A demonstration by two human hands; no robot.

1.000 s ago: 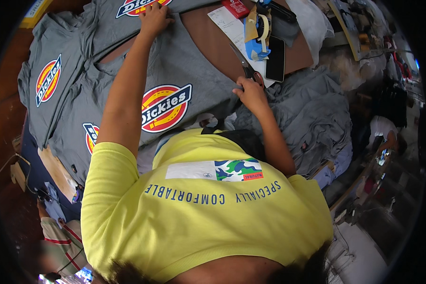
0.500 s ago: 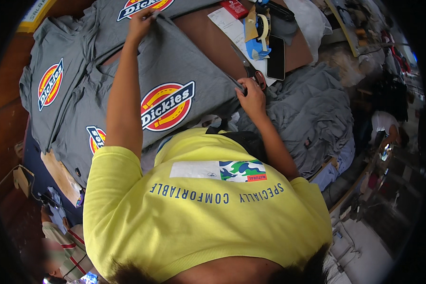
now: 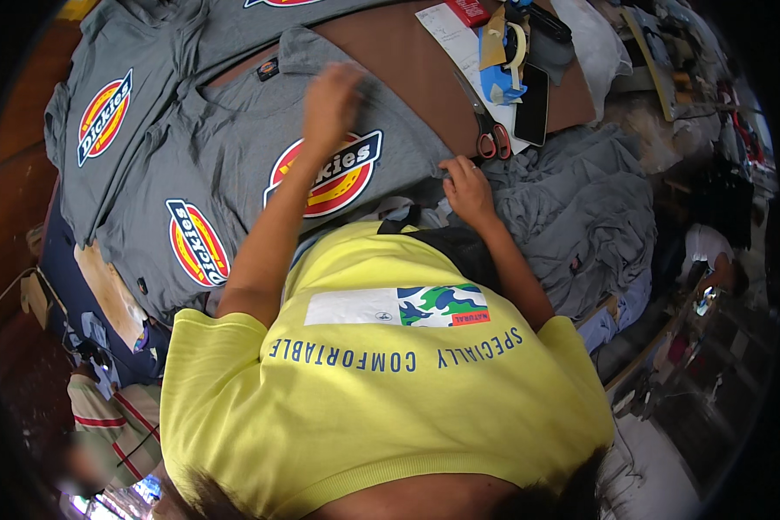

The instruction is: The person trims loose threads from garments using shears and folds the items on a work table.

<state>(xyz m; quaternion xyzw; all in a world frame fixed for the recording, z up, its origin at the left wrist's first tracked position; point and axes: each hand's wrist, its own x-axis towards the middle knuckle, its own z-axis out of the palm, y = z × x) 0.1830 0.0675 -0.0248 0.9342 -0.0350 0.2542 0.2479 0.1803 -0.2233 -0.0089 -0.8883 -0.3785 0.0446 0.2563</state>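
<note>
Far left, down and well left of the left hand: co-worker (image 3: 117,416), striped sleeve. Above that, left shirt (image 3: 147,95), grey, logo up, well left of the left hand. Lower shirt (image 3: 143,234), also grey with a logo, down-left of the same hand.

Next, front shirt (image 3: 269,130), the one being worked: runs from left of the left hand, under it, and over to the right hand. Lies mostly flat, neck to the left, neck tag (image 3: 269,69) up-left of the left hand.

Left hand (image 3: 332,104): over the front shirt, just above its chest logo (image 3: 338,178), forearm hiding part of that. Blurred; can't tell if fingers are open or closed, or if touching cloth.

Bench (image 3: 390,52), brown, shows up-right of the left hand.

Right hand (image 3: 470,192): fingertips at the front shirt's right edge, fingers bent. Pinching or only resting there, can't tell.

Paper (image 3: 458,45) above the right hand, red pack (image 3: 468,11) at its top. Scissors (image 3: 494,141) just above the right hand, blades pointing up and away. Tape (image 3: 500,84) farther up, phone (image 3: 531,106) up-right. Grey cloth pile (image 3: 572,225), crumpled, just right of the right hand.

Step, my read: spreading and smoothing the front shirt. Next move would call for the right hand keeping that edge steady, left hand flattening cloth around the logo.
</note>
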